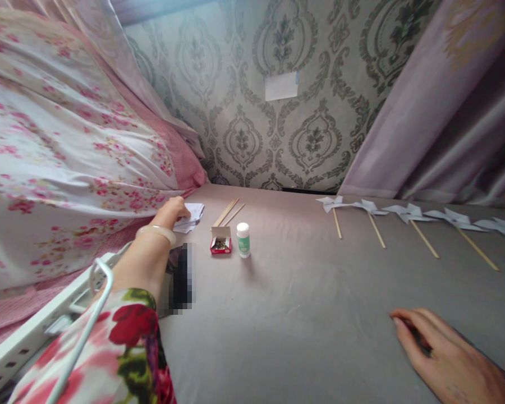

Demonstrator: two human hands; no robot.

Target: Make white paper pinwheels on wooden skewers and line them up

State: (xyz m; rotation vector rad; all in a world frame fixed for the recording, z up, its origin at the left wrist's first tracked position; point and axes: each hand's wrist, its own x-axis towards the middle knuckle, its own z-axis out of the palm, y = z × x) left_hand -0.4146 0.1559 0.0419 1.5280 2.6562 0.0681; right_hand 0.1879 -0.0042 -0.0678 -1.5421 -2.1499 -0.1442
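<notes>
At the far left, my left hand [173, 211] reaches onto a small stack of white paper pieces [192, 217]. Its fingers are bent down and closed at the paper's edge, with the fingertips partly hidden. My right hand [444, 354] rests on the grey-covered surface at the lower right, loosely curled, thumb and index tips close together and nothing visible between them. Right of the paper lie several thin wooden sticks [229, 211]. An open red-and-white box [221, 245] of small metal pins or tacks stands in front of them, beside an upright white-and-green glue stick [243, 241].
Several white paper pinwheels [409, 213] on wooden sticks lie in a row along the right back. A white metal rack [29, 342] borders the left side, near a floral cloth [67, 151]. Patterned wallpaper [244, 134] and a pink curtain [408, 106] stand behind.
</notes>
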